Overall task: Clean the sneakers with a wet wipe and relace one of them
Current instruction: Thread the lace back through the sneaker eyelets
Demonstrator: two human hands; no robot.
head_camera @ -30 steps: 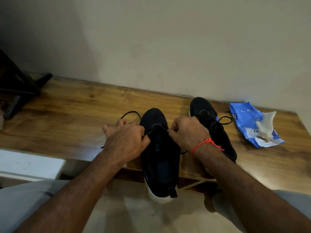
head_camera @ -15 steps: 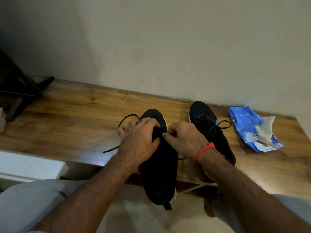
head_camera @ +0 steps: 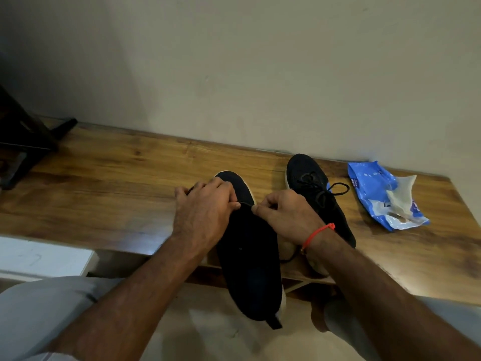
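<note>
At the near edge of the wooden table (head_camera: 109, 183), the relacing step looks to be in hand: the near sneaker (head_camera: 250, 256) lies lengthwise with its toe on the wood and its heel hanging off toward the person, and both hands are at its forefoot. The left hand (head_camera: 205, 212) curls over the toe side with its fingertips pinching one part of the black lace (head_camera: 246, 203), and the right hand (head_camera: 283, 214), a red thread at its wrist, pinches the same lace just across from it, so a short stretch of lace runs taut between them. Which eyelet the lace passes through cannot be told, since the knuckles cover it. Judging from this, the lace is only at the lowest rows; the next move calls for feeding an end through the next eyelet and drawing both sides even, while the shoe is kept from tipping off the edge. A loose length of lace trails under the right wrist and could snag. The second sneaker (head_camera: 317, 194), already laced, lies just beside the right hand and crowds it a little. The blue wet wipe pack (head_camera: 377, 188), open with a pale wipe showing, lies well to the right near the wall, and a dark stand (head_camera: 23, 142) sits at the far left, both out of the way
</note>
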